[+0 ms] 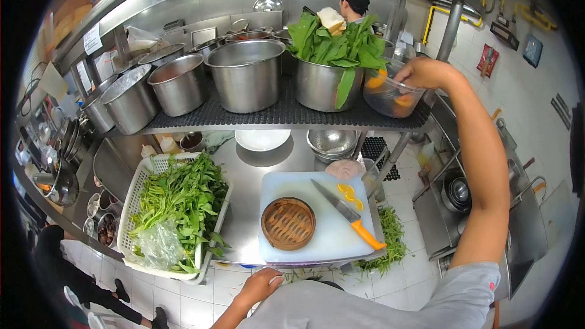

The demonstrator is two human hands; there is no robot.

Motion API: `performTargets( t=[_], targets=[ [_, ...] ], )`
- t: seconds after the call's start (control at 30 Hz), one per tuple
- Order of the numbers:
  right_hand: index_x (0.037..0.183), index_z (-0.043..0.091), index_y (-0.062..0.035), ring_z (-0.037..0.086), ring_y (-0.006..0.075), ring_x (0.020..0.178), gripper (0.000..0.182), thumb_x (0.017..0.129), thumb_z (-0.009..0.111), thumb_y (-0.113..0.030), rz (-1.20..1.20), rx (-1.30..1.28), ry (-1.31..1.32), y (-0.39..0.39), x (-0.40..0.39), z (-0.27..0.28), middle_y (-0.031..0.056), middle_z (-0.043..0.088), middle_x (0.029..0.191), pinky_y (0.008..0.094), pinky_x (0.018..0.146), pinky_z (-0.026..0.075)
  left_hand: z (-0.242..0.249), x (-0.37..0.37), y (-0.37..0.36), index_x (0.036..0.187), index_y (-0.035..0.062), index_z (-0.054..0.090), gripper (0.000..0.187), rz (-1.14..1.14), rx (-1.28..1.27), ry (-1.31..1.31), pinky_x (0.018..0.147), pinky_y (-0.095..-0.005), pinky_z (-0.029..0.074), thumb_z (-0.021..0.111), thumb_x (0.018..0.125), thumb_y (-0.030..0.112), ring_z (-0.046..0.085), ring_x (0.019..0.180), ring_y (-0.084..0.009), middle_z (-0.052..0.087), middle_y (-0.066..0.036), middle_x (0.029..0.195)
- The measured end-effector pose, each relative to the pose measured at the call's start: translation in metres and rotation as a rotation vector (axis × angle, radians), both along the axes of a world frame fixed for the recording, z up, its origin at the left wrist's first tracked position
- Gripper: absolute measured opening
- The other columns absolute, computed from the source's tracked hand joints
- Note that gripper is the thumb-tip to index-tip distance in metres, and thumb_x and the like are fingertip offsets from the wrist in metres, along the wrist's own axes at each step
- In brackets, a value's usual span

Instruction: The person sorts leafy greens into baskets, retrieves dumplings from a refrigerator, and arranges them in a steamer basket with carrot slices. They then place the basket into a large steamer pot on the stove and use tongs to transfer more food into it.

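My right hand (420, 73) reaches down into a clear plastic tub (372, 102) on the shelf, fingers drawn together. Orange pieces (403, 101) lie in the tub around the fingertips; I cannot tell what they grip. Low by the table's front edge, my left hand (261, 285) is loosely closed, nothing showing in it. Between the hands lies a white cutting board (277, 184). It carries a round bamboo steamer (288, 223), a knife (338, 202) with an orange handle, and orange slices (350, 195) beside the blade.
Steel pots (245, 79) line the shelf, one heaped with leafy greens (338, 42). A white basket (129, 207) of green stems stands left of the board. Behind are a white plate (262, 139) and steel bowls (332, 140). A person (353, 5) works beyond the shelf; another's legs (91, 286) show lower left.
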State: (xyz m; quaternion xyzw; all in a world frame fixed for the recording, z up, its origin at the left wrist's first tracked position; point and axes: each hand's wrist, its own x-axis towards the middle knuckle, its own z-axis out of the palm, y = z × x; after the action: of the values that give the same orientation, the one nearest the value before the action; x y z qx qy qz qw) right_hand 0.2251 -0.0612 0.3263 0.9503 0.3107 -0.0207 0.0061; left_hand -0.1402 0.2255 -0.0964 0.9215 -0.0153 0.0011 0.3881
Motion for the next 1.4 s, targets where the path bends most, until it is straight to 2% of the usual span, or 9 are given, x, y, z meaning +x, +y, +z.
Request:
performTargets(
  t=[0.17, 0.4, 0.53, 0.73, 0.8, 0.83, 0.97, 1.27, 1.4],
  targets=[
    [0.093, 0.070, -0.0046, 0.065, 0.0225, 0.080, 0.017, 0.079, 0.065, -0.013, 0.206, 0.068, -0.248, -0.005, 0.001, 0.001, 0.0111, 0.069, 0.089, 0.0335, 0.075, 0.049, 0.016, 0.006, -0.005, 0.097, 0.0040, 0.066, 0.021, -0.032, -0.025, -0.064, 0.078, -0.0387, 0.050, 0.062, 0.086, 0.022, 0.062, 0.090, -0.0321, 0.065, -0.013, 0.097],
    [0.105, 0.062, -0.0005, 0.060, 0.0151, 0.091, 0.023, 0.090, 0.057, -0.017, 0.286, 0.719, -0.817, -0.041, -0.073, 0.018, 0.0049, 0.065, 0.098, 0.0263, 0.081, 0.045, 0.015, -0.007, 0.006, 0.092, 0.0027, 0.066, 0.016, 0.089, -0.083, -0.123, 0.075, -0.0387, 0.050, 0.063, 0.084, 0.016, 0.062, 0.086, -0.0327, 0.066, -0.014, 0.094],
    [0.098, 0.063, -0.0032, 0.054, 0.0051, 0.071, 0.017, 0.090, 0.057, -0.017, 0.004, 0.919, -0.296, -0.012, -0.140, -0.073, -0.0029, 0.061, 0.081, 0.0216, 0.060, 0.041, 0.026, 0.008, 0.012, 0.094, 0.0005, 0.066, 0.014, 0.258, -0.005, -0.338, 0.078, -0.0387, 0.049, 0.064, 0.082, 0.008, 0.061, 0.089, -0.0339, 0.065, -0.017, 0.095],
    [0.097, 0.063, -0.0026, 0.059, 0.0126, 0.059, 0.018, 0.086, 0.060, -0.016, -0.047, 0.894, 0.662, 0.090, -0.111, -0.341, 0.0048, 0.062, 0.072, 0.0289, 0.058, 0.049, 0.052, 0.062, -0.008, 0.113, 0.0064, 0.060, 0.039, 0.237, 0.179, -0.537, 0.097, -0.0498, 0.036, 0.069, 0.077, 0.016, 0.046, 0.119, -0.0351, 0.051, -0.015, 0.127],
    [0.101, 0.063, -0.0016, 0.063, 0.0205, 0.064, 0.022, 0.086, 0.060, -0.018, -0.144, 0.825, 0.510, 0.105, -0.116, -0.389, 0.0113, 0.066, 0.078, 0.0331, 0.063, 0.050, 0.045, 0.080, -0.025, 0.116, 0.0078, 0.058, 0.043, 0.212, 0.235, -0.511, 0.100, -0.0549, 0.031, 0.070, 0.078, 0.024, 0.042, 0.124, -0.0354, 0.049, -0.015, 0.130],
    [0.104, 0.062, -0.0015, 0.065, 0.0256, 0.073, 0.025, 0.086, 0.061, -0.020, -0.086, 0.742, 0.216, 0.107, -0.124, -0.382, 0.0168, 0.066, 0.087, 0.0345, 0.070, 0.050, 0.035, 0.091, -0.032, 0.117, 0.0084, 0.058, 0.046, 0.156, 0.350, -0.518, 0.101, -0.0588, 0.027, 0.068, 0.078, 0.032, 0.040, 0.126, -0.0353, 0.047, -0.016, 0.131],
    [0.106, 0.064, -0.0032, 0.064, 0.0196, 0.081, 0.026, 0.086, 0.063, -0.020, 0.064, 0.944, 0.114, 0.093, -0.108, -0.332, 0.0116, 0.067, 0.093, 0.0301, 0.074, 0.049, -0.014, 0.098, -0.038, 0.117, 0.0099, 0.057, 0.053, 0.056, 0.589, -0.341, 0.103, -0.0646, 0.019, 0.062, 0.080, 0.047, 0.038, 0.128, -0.0345, 0.045, -0.017, 0.134],
    [0.098, 0.065, -0.0012, 0.061, 0.0114, 0.078, 0.016, 0.085, 0.062, -0.009, 0.601, 1.050, -0.007, 0.144, -0.146, -0.102, 0.0065, 0.067, 0.088, 0.0237, 0.071, 0.047, -0.028, 0.097, -0.043, 0.110, 0.0081, 0.056, 0.046, 0.141, 0.635, -0.387, 0.104, -0.0647, 0.019, 0.067, 0.074, 0.035, 0.043, 0.120, -0.0397, 0.049, -0.020, 0.127],
    [0.095, 0.064, -0.0006, 0.064, 0.0238, 0.077, 0.019, 0.084, 0.061, -0.016, 0.789, 1.019, -0.453, 0.217, -0.128, -0.027, 0.0122, 0.066, 0.087, 0.0310, 0.072, 0.049, -0.025, 0.094, -0.045, 0.111, 0.0081, 0.053, 0.039, 0.139, 0.621, -0.365, 0.103, -0.0639, 0.020, 0.061, 0.078, 0.028, 0.041, 0.121, -0.0391, 0.046, -0.021, 0.129]
  ],
)
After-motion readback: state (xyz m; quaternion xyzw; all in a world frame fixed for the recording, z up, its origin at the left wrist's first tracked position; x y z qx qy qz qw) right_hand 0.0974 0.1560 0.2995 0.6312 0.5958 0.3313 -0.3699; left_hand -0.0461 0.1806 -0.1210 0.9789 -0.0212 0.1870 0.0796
